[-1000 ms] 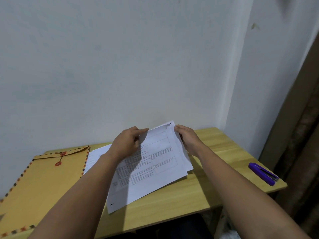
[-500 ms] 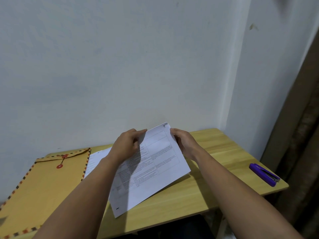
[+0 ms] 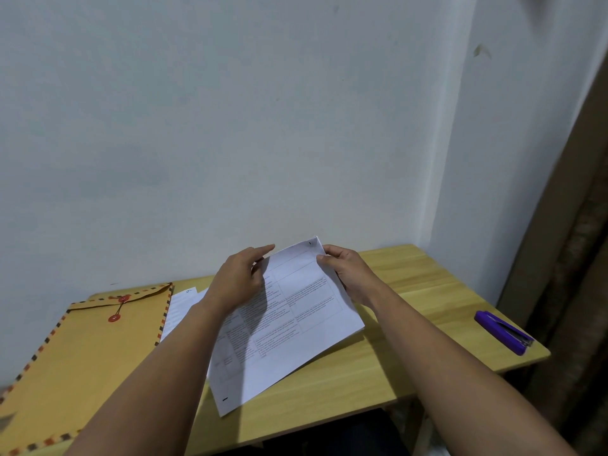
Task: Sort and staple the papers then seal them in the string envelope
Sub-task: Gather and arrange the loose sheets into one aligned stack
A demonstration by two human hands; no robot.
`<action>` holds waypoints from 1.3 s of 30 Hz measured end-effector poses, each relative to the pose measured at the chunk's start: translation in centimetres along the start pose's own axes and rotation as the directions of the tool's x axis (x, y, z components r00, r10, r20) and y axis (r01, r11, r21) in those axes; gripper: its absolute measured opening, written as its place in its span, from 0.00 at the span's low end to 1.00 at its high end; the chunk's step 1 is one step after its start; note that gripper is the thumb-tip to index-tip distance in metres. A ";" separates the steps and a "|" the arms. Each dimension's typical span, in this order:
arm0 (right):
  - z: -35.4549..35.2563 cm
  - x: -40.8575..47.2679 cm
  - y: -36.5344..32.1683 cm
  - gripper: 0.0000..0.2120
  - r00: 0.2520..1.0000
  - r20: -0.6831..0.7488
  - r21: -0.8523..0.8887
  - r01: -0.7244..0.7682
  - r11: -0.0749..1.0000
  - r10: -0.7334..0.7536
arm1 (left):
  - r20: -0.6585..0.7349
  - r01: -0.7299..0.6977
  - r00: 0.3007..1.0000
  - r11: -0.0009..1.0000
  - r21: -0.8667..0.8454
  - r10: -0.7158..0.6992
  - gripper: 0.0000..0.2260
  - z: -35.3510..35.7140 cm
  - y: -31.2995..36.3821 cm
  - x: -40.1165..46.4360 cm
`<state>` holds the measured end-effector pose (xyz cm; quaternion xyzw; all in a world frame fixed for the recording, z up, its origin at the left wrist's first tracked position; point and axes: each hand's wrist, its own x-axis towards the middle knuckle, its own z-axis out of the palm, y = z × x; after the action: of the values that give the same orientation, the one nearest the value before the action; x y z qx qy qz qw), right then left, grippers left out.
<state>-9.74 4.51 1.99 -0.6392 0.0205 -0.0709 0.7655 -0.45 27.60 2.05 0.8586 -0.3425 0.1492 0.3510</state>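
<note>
While our left hand and right hand pinch the papers by the top, loose sheets could slide crooked before the stapler.

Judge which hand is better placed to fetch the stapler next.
Right. The purple stapler lies at the table's right edge, on the right hand's side with bare wood between. The left hand would have to cross the held papers.

Both forearms extended forward; left hand fingers loosely curled, index out; right hand pinching, thumb over fingers.
</note>
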 end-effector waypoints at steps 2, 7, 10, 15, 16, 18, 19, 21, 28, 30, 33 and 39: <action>0.1 -0.1 0.0 0.11 1.000 0.001 0.011 -0.001 1.000 0.001 | 0.004 0.000 1.000 1.000 0.007 0.000 0.19 0.0 -0.1 0.0; -0.1 0.0 0.0 0.11 1.000 0.006 0.014 -0.002 1.000 0.002 | 0.003 0.011 1.000 1.000 0.015 -0.011 0.19 -0.1 0.1 0.0; -0.4 0.1 0.1 0.12 1.000 0.010 0.022 -0.005 1.000 0.004 | -0.015 0.024 1.000 1.000 0.002 -0.024 0.20 -0.2 0.2 -0.1; -1.2 0.6 0.4 0.12 1.000 0.006 0.018 -0.013 1.000 0.013 | 0.049 0.102 0.994 0.995 0.010 -0.102 0.21 -0.6 0.0 -0.2; -1.3 0.6 0.3 0.12 1.000 0.009 0.022 -0.012 1.000 0.011 | 0.077 0.127 0.989 0.992 -0.005 -0.126 0.21 -0.7 0.1 -0.2; -1.5 0.5 0.3 0.12 1.000 0.013 0.020 -0.006 1.000 0.005 | 0.102 0.146 0.984 0.989 -0.024 -0.143 0.15 -0.7 0.3 -0.2; -1.6 0.5 0.2 0.12 1.000 0.010 0.015 -0.001 1.000 0.001 | 0.098 0.143 0.985 0.989 -0.030 -0.139 0.11 -0.7 0.3 -0.2; -1.8 0.3 0.1 0.11 1.000 -0.003 0.012 0.006 1.000 -0.006 | 0.088 0.132 0.988 0.990 -0.044 -0.128 0.07 -0.6 0.6 -0.1; -1.8 0.7 1.0 0.08 0.975 -0.153 -0.182 0.132 0.974 -0.161 | 0.090 0.097 0.991 0.995 0.001 -0.097 0.05 -0.6 1.2 0.4; -1.6 1.1 1.3 0.09 0.943 -0.237 -0.188 0.192 0.963 -0.234 | 0.086 0.069 0.994 0.997 0.019 -0.071 0.05 -0.5 1.4 0.5; -1.4 1.4 1.3 0.08 0.921 -0.283 -0.177 0.224 0.958 -0.268 | 0.081 0.029 0.996 0.999 0.033 -0.031 0.08 -0.6 1.4 0.8; -0.9 1.5 1.1 0.08 0.913 -0.298 -0.142 0.246 0.959 -0.278 | 0.029 -0.089 0.996 0.985 0.146 0.086 0.15 -1.4 1.7 1.6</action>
<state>-8.26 3.66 0.84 -0.6545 0.0602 -0.2729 0.7025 -0.49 26.96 4.64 0.8679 -0.3719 0.1796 0.2760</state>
